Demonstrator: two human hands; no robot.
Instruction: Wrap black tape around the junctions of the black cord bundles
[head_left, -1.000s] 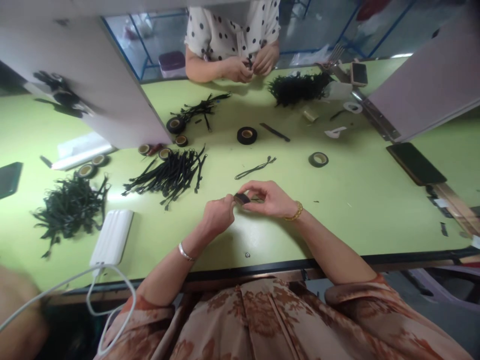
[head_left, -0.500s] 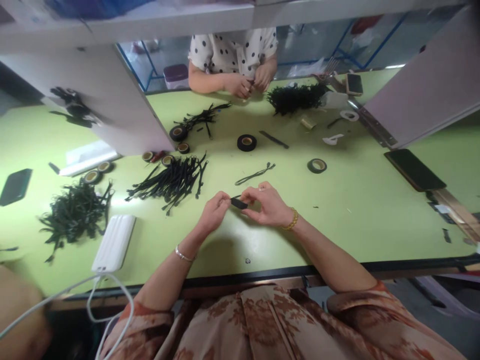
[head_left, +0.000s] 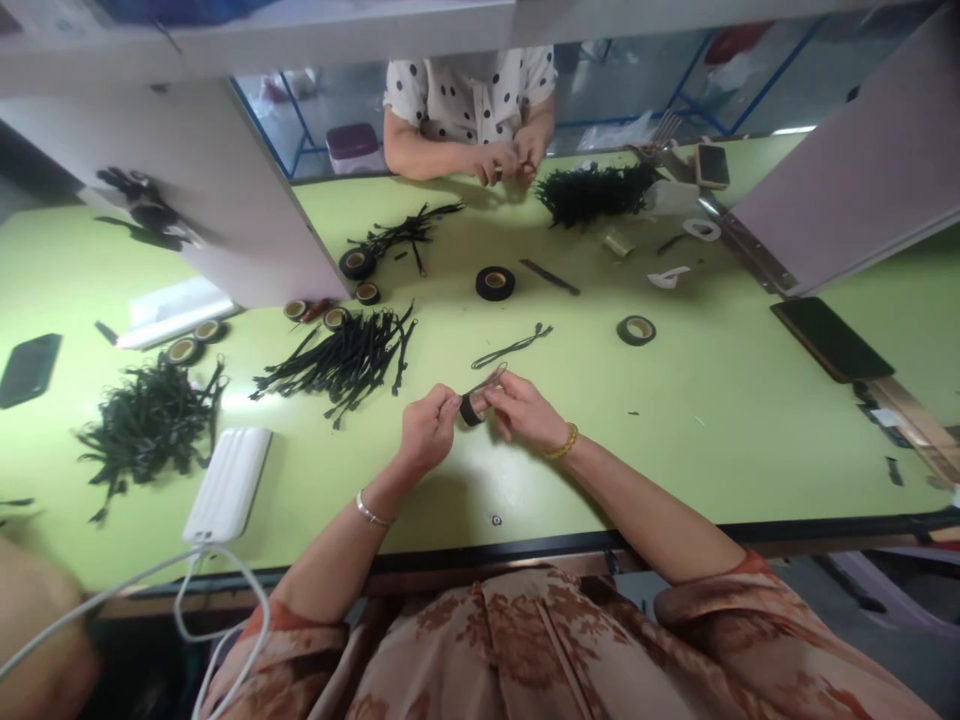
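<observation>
Above the table, between my hands, is a small roll of black tape [head_left: 470, 411] turned so its hollow core partly shows. My left hand [head_left: 430, 428] is closed, thumb and fingers pinching a thin dark cable [head_left: 489, 379] beside the roll. The cable slants up past the roll to a looped end near my right fingers. My right hand [head_left: 527, 412] is closed on the roll from the right, its fingertips at the core. Just beyond both hands lies another folded black cable [head_left: 512, 345] on the green table [head_left: 585, 470].
Left of my hands lie a heap of black cables [head_left: 337, 365], a second heap [head_left: 154, 420] and a white power bank [head_left: 228, 485]. Tape rolls [head_left: 495, 283] and a dark flat strip [head_left: 550, 277] lie farther back. Across the table, a co-worker's hands [head_left: 510, 163] are busy near another bundle.
The tape roll has turned, so its core now shows. My right hand has moved slightly left and lower, and the cable's looped end has come into sight above the roll.
</observation>
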